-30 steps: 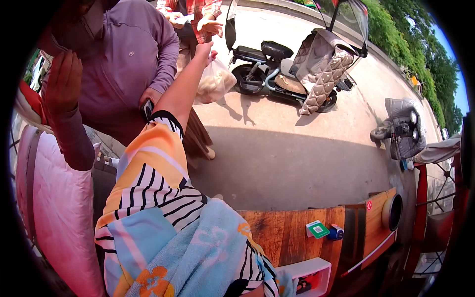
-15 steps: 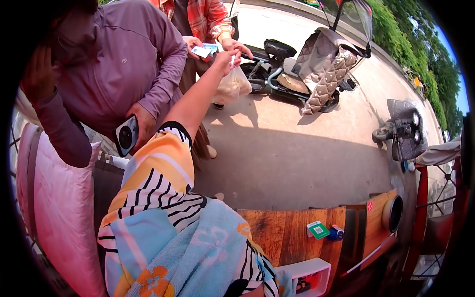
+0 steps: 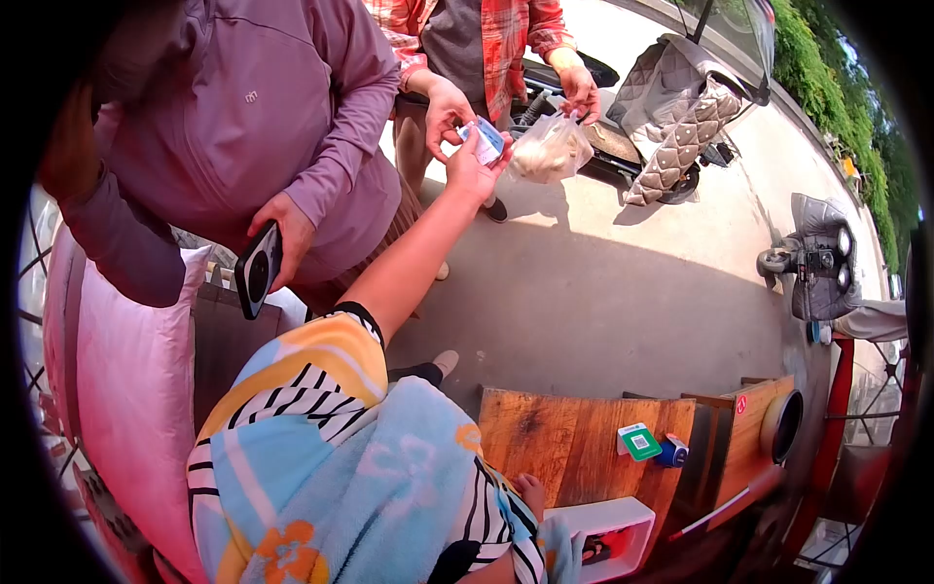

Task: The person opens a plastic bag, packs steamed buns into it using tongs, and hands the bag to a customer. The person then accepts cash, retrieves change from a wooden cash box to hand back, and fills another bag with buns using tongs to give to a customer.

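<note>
My left hand [image 3: 474, 175] is stretched out palm up, its fingers closed on small blue-and-white papers [image 3: 487, 142]. A hand [image 3: 448, 112] of the person in a red plaid shirt [image 3: 507, 44] is right at the papers' other side. That person's other hand [image 3: 581, 90] holds a clear plastic bag [image 3: 552, 149] with pale contents. Low in the view, my right hand [image 3: 531, 492] is partly visible at the edge of a wooden table [image 3: 545, 438], fingers apart, beside a white box [image 3: 637, 530] with dark and red things inside.
A person in a mauve jacket [image 3: 253, 146] stands at the left, holding a phone [image 3: 258, 271]. A green QR code sign [image 3: 639, 442] and a blue can [image 3: 672, 451] are on the table. Parked scooters [image 3: 671, 127] stand beyond, and a pink cushion [image 3: 136, 360] is at the left.
The plastic bag has passed from my left hand to the plaid-shirted person. My left hand has closed on the papers that person held. My right hand has come into view.
</note>
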